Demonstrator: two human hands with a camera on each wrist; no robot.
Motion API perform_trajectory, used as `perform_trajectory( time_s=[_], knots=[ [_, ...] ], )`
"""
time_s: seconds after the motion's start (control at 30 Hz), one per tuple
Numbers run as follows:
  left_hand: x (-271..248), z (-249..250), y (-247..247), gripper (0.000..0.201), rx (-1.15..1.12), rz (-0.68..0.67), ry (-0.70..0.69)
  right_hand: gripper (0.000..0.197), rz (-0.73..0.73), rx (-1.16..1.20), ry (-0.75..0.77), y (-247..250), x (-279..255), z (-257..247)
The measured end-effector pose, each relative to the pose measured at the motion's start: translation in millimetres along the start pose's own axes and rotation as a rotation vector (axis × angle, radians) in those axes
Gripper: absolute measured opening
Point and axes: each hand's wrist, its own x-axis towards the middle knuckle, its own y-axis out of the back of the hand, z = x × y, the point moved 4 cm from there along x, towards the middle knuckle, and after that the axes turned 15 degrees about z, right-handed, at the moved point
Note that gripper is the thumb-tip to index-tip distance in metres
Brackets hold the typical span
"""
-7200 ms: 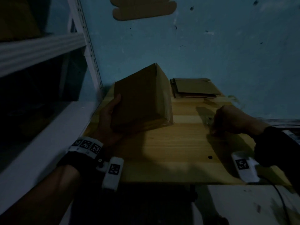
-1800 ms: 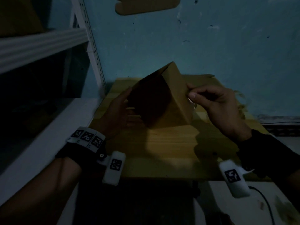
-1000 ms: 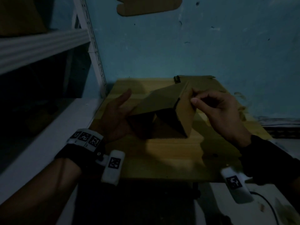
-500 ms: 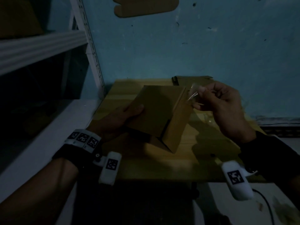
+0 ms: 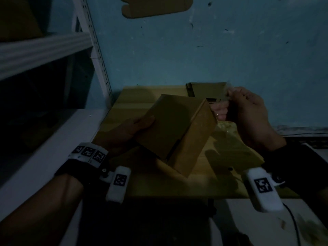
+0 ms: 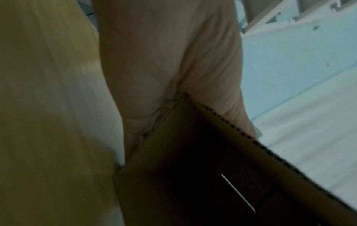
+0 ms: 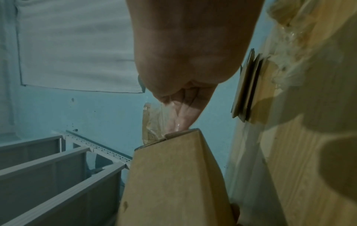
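Observation:
A brown cardboard box (image 5: 177, 132) is held tilted above the wooden table (image 5: 221, 183). My left hand (image 5: 142, 125) grips its left side, thumb on the upper face and fingers hidden beneath. In the left wrist view the palm (image 6: 164, 61) presses against the box edge (image 6: 212, 175). My right hand (image 5: 221, 110) is at the box's far right corner, fingers curled. The right wrist view shows this hand (image 7: 181, 122) pinching a strip of clear tape (image 7: 152, 123) that runs onto the box corner (image 7: 170, 175).
A stack of flat cardboard (image 5: 207, 91) lies at the table's far edge against the blue wall. Crumpled clear film (image 5: 225, 126) sits on the table under my right hand. A white metal rack (image 5: 44, 48) stands to the left above a white ledge (image 5: 44, 148).
The box has been turned over in my left hand, from standing on the table to tilted in the air. My right hand left the table and now pinches tape at the box corner.

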Motion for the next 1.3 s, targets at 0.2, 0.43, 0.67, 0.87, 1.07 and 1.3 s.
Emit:
perform_trajectory(
  time_s=[0.2,0.43,0.67,0.87,1.07,1.3],
  knots=[
    [2,4,6,0.034,-0.181,0.058,0.039,0.059,-0.22,-0.083,-0.402,-7,-4,23],
    [0,8,-1,0.025,-0.055,0.081,-0.069,0.063,-0.379,0.11,-0.539,-20,-17,23],
    [19,21,11,0.021,0.3,0.356,-0.49,0.046,-0.159,0.149,-0.475,-20,-11,22],
    [8,28,0,0.043,0.221,0.187,-0.45,0.054,-0.067,0.22,-0.433,-23,-8,24],
    [5,27,-10,0.058,0.269,0.046,-0.515,0.052,-0.122,0.154,-0.312,-31,-12,22],
    [18,31,4,0.049,0.551,0.23,-0.867,0.048,-0.188,-0.029,-0.13,-35,-21,22]
  ],
)
